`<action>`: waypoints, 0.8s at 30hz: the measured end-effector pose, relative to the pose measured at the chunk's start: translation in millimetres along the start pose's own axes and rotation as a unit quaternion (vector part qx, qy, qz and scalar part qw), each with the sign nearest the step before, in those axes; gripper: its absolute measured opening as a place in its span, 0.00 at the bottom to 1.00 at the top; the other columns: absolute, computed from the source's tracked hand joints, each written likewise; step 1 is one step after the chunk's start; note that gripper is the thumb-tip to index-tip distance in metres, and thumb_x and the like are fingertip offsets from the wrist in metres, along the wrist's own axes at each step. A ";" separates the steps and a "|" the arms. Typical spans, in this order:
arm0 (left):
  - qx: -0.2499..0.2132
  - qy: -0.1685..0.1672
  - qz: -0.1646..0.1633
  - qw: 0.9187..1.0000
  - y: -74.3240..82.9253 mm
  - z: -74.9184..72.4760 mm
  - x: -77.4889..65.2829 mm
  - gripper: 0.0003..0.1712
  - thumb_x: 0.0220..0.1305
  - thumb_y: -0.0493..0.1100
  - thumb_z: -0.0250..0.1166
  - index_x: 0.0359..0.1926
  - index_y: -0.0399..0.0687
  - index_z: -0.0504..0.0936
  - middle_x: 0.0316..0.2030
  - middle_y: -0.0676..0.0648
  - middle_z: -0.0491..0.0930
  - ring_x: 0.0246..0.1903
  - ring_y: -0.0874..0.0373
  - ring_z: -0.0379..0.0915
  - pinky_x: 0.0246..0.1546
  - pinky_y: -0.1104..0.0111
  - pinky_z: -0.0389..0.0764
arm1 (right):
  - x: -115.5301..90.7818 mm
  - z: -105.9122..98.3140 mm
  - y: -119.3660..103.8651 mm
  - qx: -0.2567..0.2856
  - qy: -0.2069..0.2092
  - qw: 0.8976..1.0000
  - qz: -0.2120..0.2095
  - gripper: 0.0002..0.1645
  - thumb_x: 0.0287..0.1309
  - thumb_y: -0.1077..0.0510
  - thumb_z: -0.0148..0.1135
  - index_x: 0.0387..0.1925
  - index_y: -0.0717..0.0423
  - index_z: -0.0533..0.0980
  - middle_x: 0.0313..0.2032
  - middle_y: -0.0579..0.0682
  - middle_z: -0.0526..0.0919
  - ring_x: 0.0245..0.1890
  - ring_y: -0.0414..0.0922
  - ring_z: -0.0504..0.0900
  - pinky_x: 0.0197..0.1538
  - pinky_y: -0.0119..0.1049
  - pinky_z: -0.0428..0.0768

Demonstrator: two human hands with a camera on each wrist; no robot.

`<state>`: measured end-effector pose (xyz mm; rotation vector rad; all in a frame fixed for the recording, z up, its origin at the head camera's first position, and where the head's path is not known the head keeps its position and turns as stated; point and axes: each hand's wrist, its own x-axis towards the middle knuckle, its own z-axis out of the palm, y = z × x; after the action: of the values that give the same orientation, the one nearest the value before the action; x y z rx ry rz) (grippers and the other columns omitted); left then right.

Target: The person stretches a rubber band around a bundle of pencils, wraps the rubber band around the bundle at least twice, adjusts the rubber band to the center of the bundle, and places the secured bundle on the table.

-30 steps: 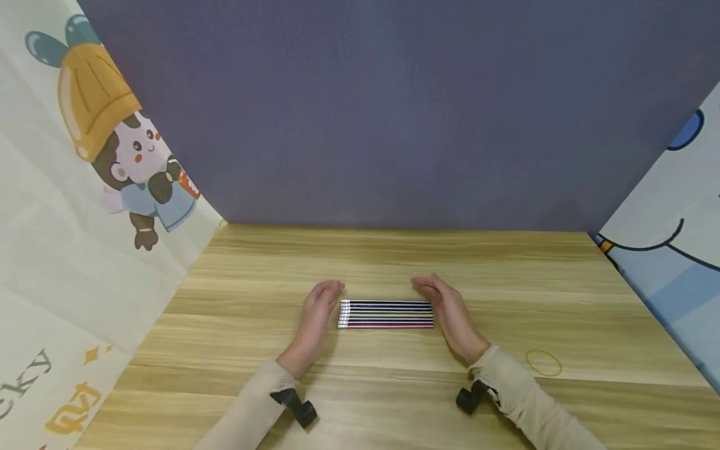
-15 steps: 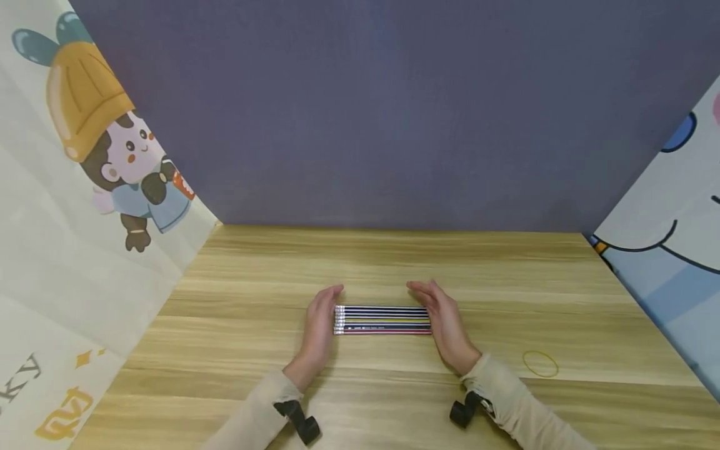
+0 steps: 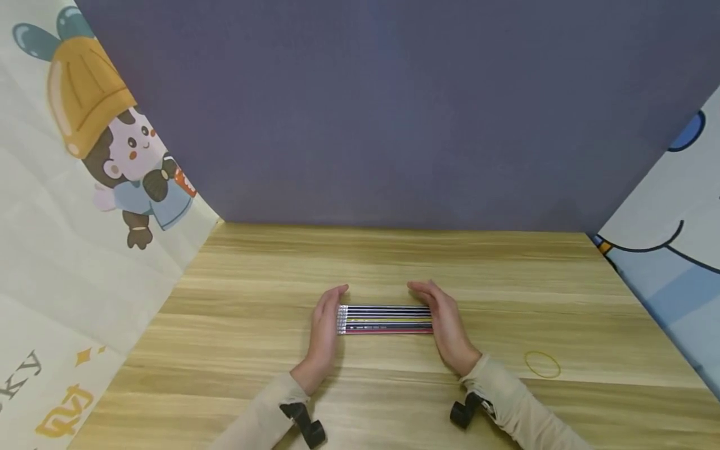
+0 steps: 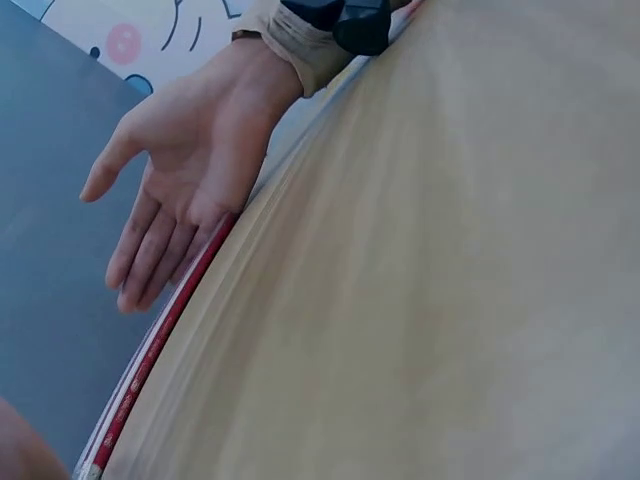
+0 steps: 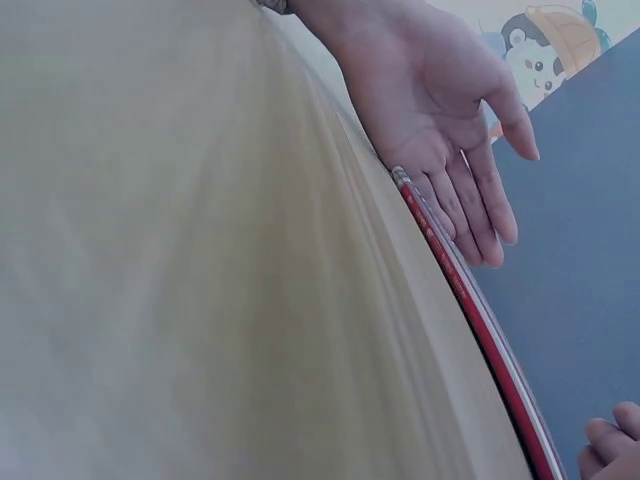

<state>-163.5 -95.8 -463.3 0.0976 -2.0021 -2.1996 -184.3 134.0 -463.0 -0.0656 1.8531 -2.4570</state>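
Note:
Several striped pencils (image 3: 388, 320) lie side by side in a flat row on the wooden table, metal-banded eraser ends to the left. Against those ends rests my left hand (image 3: 324, 328), on its edge with fingers straight. My right hand (image 3: 448, 322) stands the same way at the opposite ends, its palm facing the row. In the left wrist view, the right hand's open palm (image 4: 205, 165) meets the end of a red pencil (image 4: 150, 355). From the right wrist, the left palm (image 5: 430, 110) shows at the eraser end of the red pencil (image 5: 470, 300).
A thin yellow rubber band (image 3: 542, 364) lies on the table (image 3: 382, 262) to the right of my right forearm. A dark blue-grey panel (image 3: 394, 112) rises behind the table. Cartoon-printed sheets (image 3: 56, 250) flank both sides.
My left hand has moved right, closing the gap to the pencils' eraser ends. The right hand stays by the other ends. The view has shifted slightly.

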 end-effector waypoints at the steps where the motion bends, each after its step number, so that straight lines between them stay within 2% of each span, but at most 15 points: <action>1: -0.006 -0.005 0.001 1.000 0.7 0.9 1.6 0.25 0.80 0.49 0.45 0.62 0.34 0.74 0.64 0.39 0.72 0.68 0.47 0.63 0.74 0.54 0.57 | 0.2 -0.8 -0.7 0.005 -0.003 1.000 -0.005 0.37 0.76 0.42 0.44 0.65 0.71 0.67 0.67 0.64 0.70 0.68 0.50 0.67 0.77 0.39 0.50; 5: -0.010 -0.014 -0.003 1.000 2.4 1.9 6.4 0.25 0.80 0.49 0.45 0.61 0.32 0.73 0.64 0.38 0.73 0.68 0.46 0.63 0.74 0.55 0.57 | 0.0 -2.1 -1.0 -0.001 -0.006 1.000 -0.014 0.35 0.77 0.44 0.45 0.65 0.72 0.67 0.67 0.64 0.70 0.70 0.49 0.64 0.76 0.38 0.52; 10: 0.007 -0.015 -0.025 1.000 4.5 -3.5 6.7 0.25 0.79 0.48 0.47 0.62 0.34 0.74 0.65 0.39 0.72 0.68 0.46 0.62 0.74 0.54 0.56 | -0.7 2.0 1.2 0.000 0.003 1.000 -0.022 0.29 0.76 0.51 0.47 0.63 0.74 0.68 0.64 0.65 0.72 0.65 0.49 0.71 0.74 0.39 0.60; 17: -0.016 -0.008 -0.049 0.999 8.8 -9.2 5.9 0.23 0.78 0.45 0.47 0.61 0.31 0.73 0.62 0.36 0.71 0.62 0.45 0.64 0.70 0.54 0.62 | -1.5 3.7 1.2 0.004 0.005 1.000 -0.015 0.28 0.76 0.54 0.48 0.63 0.74 0.68 0.65 0.65 0.71 0.66 0.48 0.71 0.74 0.38 0.60; 21: 0.001 -0.024 -0.052 0.998 11.1 -10.3 5.4 0.23 0.78 0.43 0.46 0.61 0.31 0.73 0.64 0.36 0.71 0.67 0.44 0.62 0.73 0.53 0.59 | -2.0 2.0 -1.4 -0.002 0.006 1.000 0.002 0.27 0.76 0.54 0.48 0.63 0.73 0.69 0.65 0.63 0.72 0.66 0.47 0.70 0.74 0.37 0.59; 24: 0.014 -0.052 -0.052 0.997 15.0 -13.6 7.6 0.22 0.77 0.41 0.47 0.62 0.29 0.70 0.64 0.34 0.70 0.68 0.42 0.62 0.73 0.52 0.58 | -1.1 -3.2 -7.4 -0.019 -0.012 1.000 0.010 0.28 0.75 0.53 0.49 0.64 0.71 0.69 0.66 0.61 0.72 0.67 0.48 0.69 0.75 0.40 0.59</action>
<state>-167.6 -111.7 -449.2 0.0963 -2.1301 -2.2833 -183.7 139.1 -456.8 -0.0787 1.8815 -2.3965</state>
